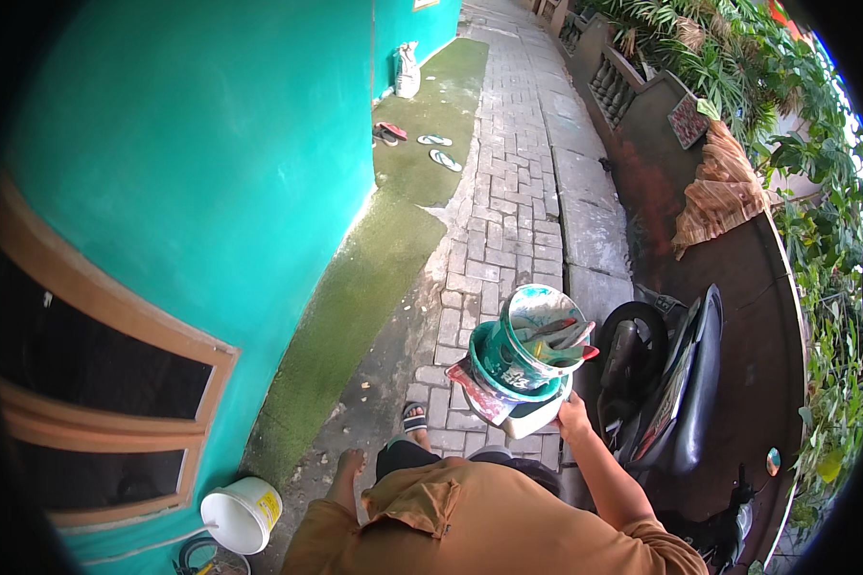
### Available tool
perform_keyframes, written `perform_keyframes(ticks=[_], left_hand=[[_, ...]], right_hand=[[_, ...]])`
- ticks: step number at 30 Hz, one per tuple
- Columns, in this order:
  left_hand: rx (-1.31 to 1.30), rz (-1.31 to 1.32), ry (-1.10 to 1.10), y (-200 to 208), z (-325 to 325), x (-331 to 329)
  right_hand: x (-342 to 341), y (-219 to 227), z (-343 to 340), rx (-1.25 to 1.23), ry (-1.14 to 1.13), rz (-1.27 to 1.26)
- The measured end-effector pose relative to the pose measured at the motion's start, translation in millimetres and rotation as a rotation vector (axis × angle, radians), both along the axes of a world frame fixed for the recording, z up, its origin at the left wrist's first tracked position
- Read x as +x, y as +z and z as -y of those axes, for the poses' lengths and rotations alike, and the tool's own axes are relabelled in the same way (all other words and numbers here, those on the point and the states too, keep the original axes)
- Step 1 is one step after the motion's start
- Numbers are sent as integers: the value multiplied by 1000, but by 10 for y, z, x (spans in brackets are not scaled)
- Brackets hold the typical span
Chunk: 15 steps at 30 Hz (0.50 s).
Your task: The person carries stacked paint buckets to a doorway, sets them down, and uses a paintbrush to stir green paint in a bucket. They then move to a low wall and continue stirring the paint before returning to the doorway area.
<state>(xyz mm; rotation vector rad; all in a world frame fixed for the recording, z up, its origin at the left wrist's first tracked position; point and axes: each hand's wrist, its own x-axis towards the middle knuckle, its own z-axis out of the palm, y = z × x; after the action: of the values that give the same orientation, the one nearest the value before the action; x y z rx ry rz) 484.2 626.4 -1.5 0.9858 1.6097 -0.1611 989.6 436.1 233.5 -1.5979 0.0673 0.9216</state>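
My right hand (573,418) is closed on the rim of a whitish container (532,420), holding it out in front of my body. Stacked in it are a teal basin (489,369) and a paint-spattered pail (510,326). Several hand tools (558,337) lean inside the pail, one with a red handle tip; their exact kinds are hard to make out. A red and white packet or cloth (479,391) hangs at the stack's left edge. My left hand (351,462) hangs low by my side, near no object, its fingers too small and foreshortened to read.
A motorbike (666,374) is parked close on my right by a low wall (738,316). The paved path (499,192) runs ahead beside a green mat (355,316) and teal wall (211,172). Sandals (441,153) and a sack (407,72) lie ahead; a white bucket (243,516) lies lower left.
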Motion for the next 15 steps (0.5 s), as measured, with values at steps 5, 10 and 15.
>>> perform_keyframes(ticks=[5, 10, 15], left_hand=[[167, 175, -75, 212, -1212, 1766], [288, 183, -149, 48, -2345, 2550], [204, -24, -56, -49, -2717, 2825]], right_hand=[[907, 199, -185, -62, -55, -19], [1704, -110, -962, 89, -108, -90], [2698, -469, -1852, 209, -138, -84]])
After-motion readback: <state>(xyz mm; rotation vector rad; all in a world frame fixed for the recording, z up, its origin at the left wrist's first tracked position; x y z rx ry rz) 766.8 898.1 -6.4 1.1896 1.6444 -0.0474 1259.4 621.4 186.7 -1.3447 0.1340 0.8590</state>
